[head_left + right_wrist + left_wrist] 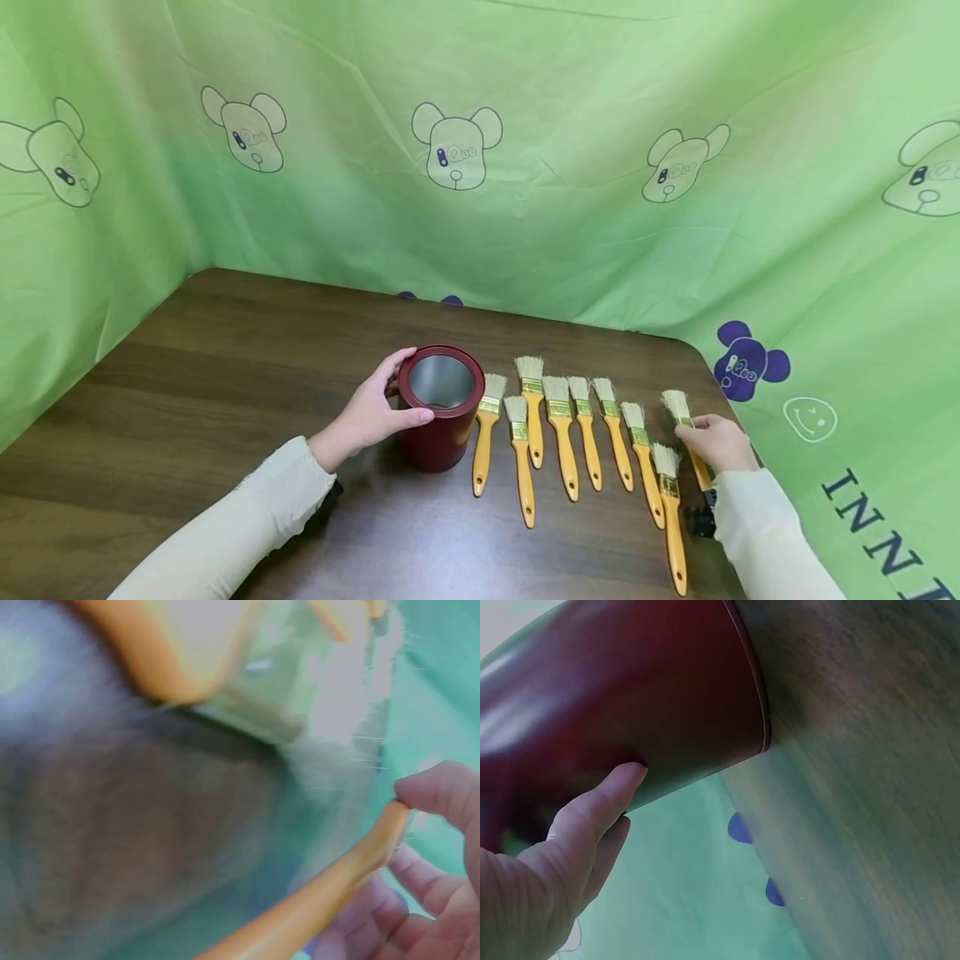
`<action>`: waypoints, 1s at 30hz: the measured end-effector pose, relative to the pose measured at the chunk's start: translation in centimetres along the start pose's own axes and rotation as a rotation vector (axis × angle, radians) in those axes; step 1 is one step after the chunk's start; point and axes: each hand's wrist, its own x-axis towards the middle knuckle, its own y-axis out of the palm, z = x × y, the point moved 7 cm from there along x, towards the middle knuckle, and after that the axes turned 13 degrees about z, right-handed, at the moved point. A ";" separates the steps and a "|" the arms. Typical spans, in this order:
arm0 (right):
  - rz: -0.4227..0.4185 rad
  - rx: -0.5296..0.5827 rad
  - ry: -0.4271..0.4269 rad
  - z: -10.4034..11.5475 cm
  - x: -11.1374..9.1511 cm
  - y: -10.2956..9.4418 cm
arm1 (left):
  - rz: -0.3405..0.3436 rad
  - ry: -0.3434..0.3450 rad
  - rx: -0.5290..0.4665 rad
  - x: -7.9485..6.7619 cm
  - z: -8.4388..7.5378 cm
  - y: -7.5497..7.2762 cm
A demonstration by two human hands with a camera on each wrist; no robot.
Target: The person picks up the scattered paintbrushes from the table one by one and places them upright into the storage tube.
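My left hand (375,411) grips a dark red cylindrical container (438,442) near its top, thumb and fingers spread around the wall. Its grey inside shows from above, and in the left wrist view the glossy red side (652,690) fills the upper left. On the far right, my right hand (718,442) pinches a paintbrush (677,405) around its metal band, bristles pointing away from me. The yellow-orange handle (315,900) of that brush runs down past the palm in the right wrist view. Beside it lies another paintbrush (670,500).
Several more paintbrushes (561,425) lie in a loose row between the container and my right hand, bristles toward the back. All rest on a brown wooden table (225,358). A green curtain (525,233) with bear-head prints hangs along the back and sides.
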 end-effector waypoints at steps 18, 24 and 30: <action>-0.291 0.902 -0.205 7.0 -4.0 -2.0 | -0.009 0.007 0.007 -0.2 0.0 0.0; -0.363 1.053 -0.307 10.0 -4.7 -0.6 | -0.010 -0.004 0.004 -0.2 0.0 0.0; -0.392 1.105 -0.476 13.2 -5.9 0.7 | -0.005 -0.015 0.004 -0.2 -0.1 0.1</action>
